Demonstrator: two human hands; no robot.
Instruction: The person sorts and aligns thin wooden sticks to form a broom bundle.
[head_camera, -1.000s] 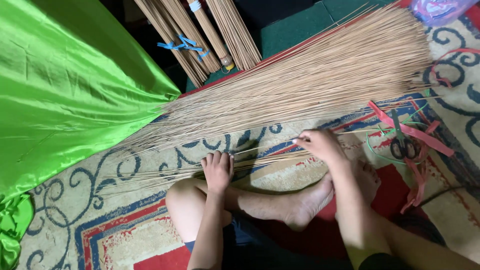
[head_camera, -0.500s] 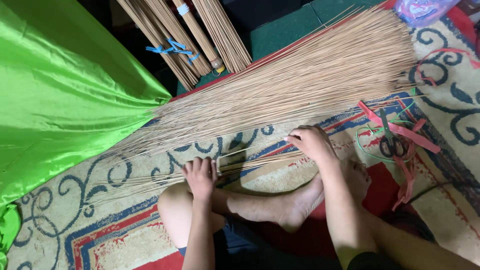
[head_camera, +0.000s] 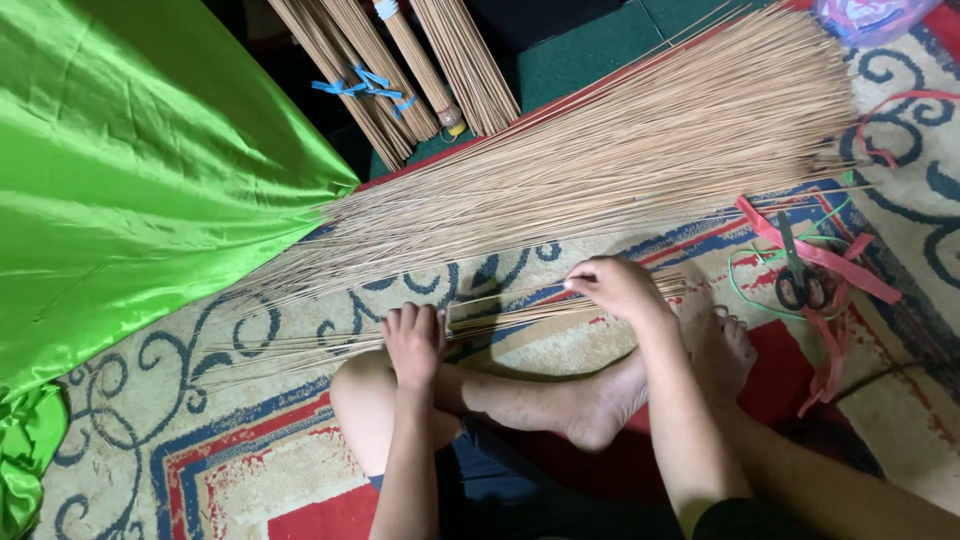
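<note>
L hand (head_camera: 413, 340): palm down, fingers curled over a small sheaf (head_camera: 500, 318) of thin sticks, pressing it to the rug (head_camera: 250, 470). R hand (head_camera: 618, 288): fingertips pinched on the same sheaf, further along to the R; grip closed. Sheaf lies flat btwn both hands, just above the bare foot (head_camera: 590, 405).

Beyond the hands: large fan of loose sticks (head_camera: 620, 160), spread wide. Above L hand, far side: tied bundles (head_camera: 400, 60), blue ties. Far L of L hand: green cloth (head_camera: 130, 180). R of R hand, apart: scissors (head_camera: 798, 275) among pink strips (head_camera: 840, 265).
</note>
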